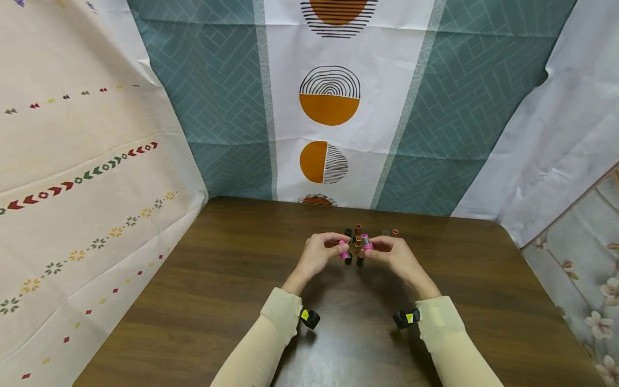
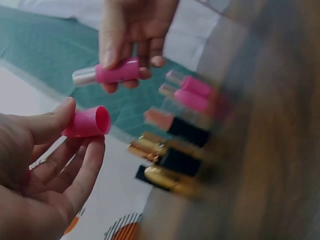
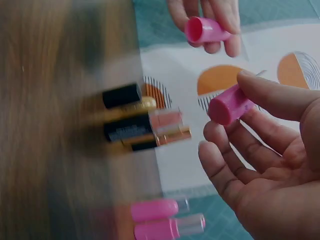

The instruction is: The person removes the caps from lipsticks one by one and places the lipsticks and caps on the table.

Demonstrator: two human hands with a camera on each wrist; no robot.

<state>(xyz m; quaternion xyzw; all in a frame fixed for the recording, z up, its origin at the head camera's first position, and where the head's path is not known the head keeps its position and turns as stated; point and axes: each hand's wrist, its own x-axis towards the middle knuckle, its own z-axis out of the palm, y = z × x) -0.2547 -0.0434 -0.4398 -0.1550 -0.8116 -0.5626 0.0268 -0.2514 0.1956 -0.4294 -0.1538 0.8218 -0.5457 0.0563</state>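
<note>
My left hand (image 1: 316, 253) pinches a hollow pink lipstick cap (image 2: 82, 124) between thumb and fingers; its open end shows in both wrist views. Across a small gap, my right hand (image 1: 400, 259) grips a pink lipstick tube (image 3: 231, 106) with a silver collar (image 2: 84, 76), the collar end uncovered. Both are held up off the table. Just beyond the hands stands a group of lipsticks: a black one with a peach-coloured top (image 2: 189, 131), a gold one (image 2: 167, 179) and a black one (image 3: 122, 96) among them. Two more pink tubes with silver collars (image 3: 155, 210) stand apart from that group.
The brown wooden table (image 1: 232, 301) runs back to a patterned cloth (image 1: 222, 107) hanging behind it. A cream embroidered cloth (image 1: 96, 177) hangs at the left, and a white cloth (image 1: 546, 134) at the right. Black cameras (image 1: 309, 318) are strapped to both wrists.
</note>
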